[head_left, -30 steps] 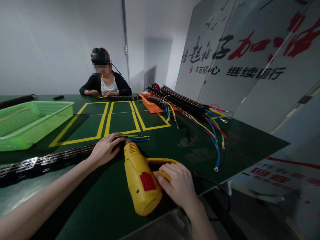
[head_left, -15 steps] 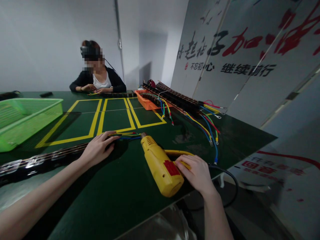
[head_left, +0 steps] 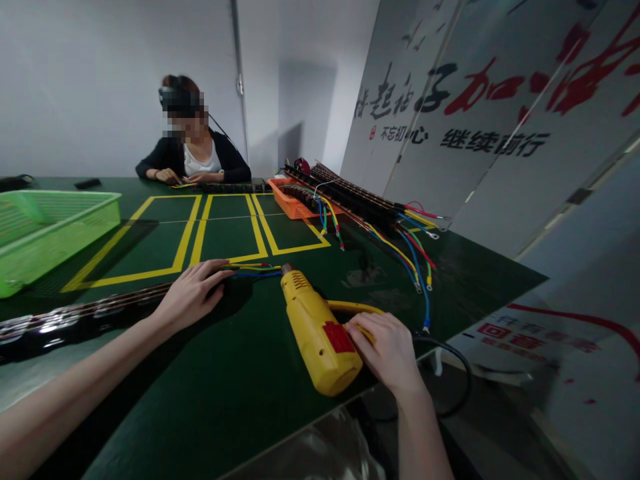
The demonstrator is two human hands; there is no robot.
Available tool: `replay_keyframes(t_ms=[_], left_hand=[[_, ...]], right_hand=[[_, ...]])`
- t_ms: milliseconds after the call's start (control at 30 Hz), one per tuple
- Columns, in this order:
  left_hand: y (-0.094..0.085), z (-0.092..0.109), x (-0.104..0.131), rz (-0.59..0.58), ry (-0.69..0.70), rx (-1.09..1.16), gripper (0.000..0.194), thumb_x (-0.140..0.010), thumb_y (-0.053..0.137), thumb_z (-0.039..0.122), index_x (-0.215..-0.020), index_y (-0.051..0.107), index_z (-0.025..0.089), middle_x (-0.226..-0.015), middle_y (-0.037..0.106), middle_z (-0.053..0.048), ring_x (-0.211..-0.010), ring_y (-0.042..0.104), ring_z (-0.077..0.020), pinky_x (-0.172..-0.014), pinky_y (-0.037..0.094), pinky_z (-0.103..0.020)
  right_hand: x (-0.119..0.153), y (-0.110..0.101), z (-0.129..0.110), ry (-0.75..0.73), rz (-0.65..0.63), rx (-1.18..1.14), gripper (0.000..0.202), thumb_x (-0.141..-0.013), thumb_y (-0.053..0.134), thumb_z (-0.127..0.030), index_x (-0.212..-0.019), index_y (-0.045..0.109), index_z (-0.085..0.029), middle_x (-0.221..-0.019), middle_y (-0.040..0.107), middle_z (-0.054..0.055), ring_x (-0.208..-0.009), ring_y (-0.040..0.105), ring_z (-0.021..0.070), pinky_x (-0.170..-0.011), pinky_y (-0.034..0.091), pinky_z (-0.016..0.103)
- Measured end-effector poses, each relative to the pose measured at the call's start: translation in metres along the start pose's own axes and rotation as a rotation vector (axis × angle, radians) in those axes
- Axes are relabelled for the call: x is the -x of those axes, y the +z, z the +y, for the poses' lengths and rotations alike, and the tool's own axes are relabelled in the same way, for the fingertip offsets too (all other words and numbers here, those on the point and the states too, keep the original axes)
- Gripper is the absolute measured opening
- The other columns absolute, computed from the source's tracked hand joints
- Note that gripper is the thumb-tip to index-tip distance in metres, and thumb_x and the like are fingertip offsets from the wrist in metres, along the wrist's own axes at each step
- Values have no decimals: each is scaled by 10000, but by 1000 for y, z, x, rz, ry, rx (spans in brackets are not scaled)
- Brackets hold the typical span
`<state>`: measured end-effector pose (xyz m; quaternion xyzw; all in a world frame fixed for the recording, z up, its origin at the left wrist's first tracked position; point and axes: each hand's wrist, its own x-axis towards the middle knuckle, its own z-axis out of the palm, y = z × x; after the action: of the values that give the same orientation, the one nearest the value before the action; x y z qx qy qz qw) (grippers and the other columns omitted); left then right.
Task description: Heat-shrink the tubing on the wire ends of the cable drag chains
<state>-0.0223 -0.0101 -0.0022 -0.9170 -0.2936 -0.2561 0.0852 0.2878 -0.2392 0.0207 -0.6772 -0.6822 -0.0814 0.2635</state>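
Yellow heat gun [head_left: 313, 333], handle gripped in right hand [head_left: 387, 347], nozzle [head_left: 287, 269] beside coloured wires [head_left: 253, 266] just beyond left hand [head_left: 190, 293], whose fingers are closed on a dark cable bundle [head_left: 100, 309].

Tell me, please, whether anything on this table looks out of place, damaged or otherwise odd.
A dull, smudged patch breaks up the dark green tabletop beyond the right hand; whether it is wear or residue, I cannot tell. No spill shows, though the coloured wires trailing from the long dark bundles splay unevenly.

The heat gun [head_left: 317, 327] looks smooth plastic, its nozzle [head_left: 287, 269] metallic.
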Motion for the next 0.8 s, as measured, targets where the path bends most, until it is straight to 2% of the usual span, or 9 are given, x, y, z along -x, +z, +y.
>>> replay_keyframes(t_ms=[400, 633, 700, 800], left_hand=[[1, 2, 0, 9, 5, -30, 355, -887, 415, 277, -1176, 608, 204, -1305, 524, -109, -1160, 536, -273, -996, 453, -439], [0, 2, 0, 10, 0, -8, 359, -872, 430, 259, -1176, 615, 208, -1319, 513, -112, -1168, 531, -286, -994, 453, -460], [0, 1, -1, 11, -2, 1, 361, -864, 437, 256, -1174, 618, 216, -1323, 512, -109, -1184, 520, -289, -1006, 443, -466], [1, 1, -1, 8, 1, -4, 361, -863, 441, 259, -1173, 620, 213, -1320, 514, -112, -1199, 508, -290, -1022, 428, -466]], right_hand=[[-3, 17, -45, -39, -56, -18, 412, -982, 342, -405, -710, 575, -201, -690, 610, 12, -706, 549, 152, -696, 301, 296], [-3, 25, -73, -31, -90, -75, 404, -977, 331, -412, -744, 589, -205, -727, 615, 20, -733, 552, 171, -714, 310, 313], [-3, 24, -75, -27, -99, -114, 389, -979, 341, -423, -822, 629, -213, -785, 640, 18, -780, 572, 173, -742, 329, 311], [-2, 18, -74, -35, -106, -176, 390, -980, 342, -477, -1088, 633, -240, -1009, 658, 13, -945, 580, 174, -816, 361, 297]])
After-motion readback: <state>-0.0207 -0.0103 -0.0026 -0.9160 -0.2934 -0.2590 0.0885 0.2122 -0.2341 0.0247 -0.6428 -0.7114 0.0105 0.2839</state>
